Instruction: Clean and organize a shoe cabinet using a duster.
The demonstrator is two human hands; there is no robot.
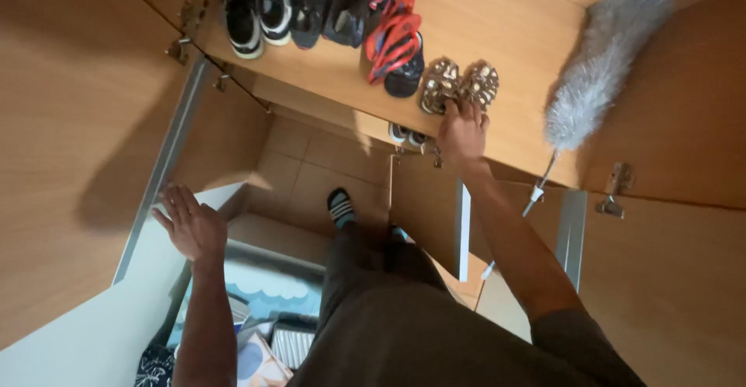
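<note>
My right hand (461, 132) reaches onto a wooden shelf (326, 68) and grips a pair of beaded, glittery sandals (458, 84) at the shelf's front edge. My left hand (189, 224) is open, fingers spread, resting against the edge of an open wooden cabinet door (85, 138). Beside the sandals on the shelf stand red-and-dark sandals (394, 45), dark slip-ons (330, 2) and black-and-white sneakers (256, 6).
A grey feather duster (594, 76) lies on the shelf to the right of my right hand, its handle hanging over the edge. Another open door (668, 278) stands at right. Below are a tiled floor (311, 169), my socked foot (339, 207) and patterned mats (272, 309).
</note>
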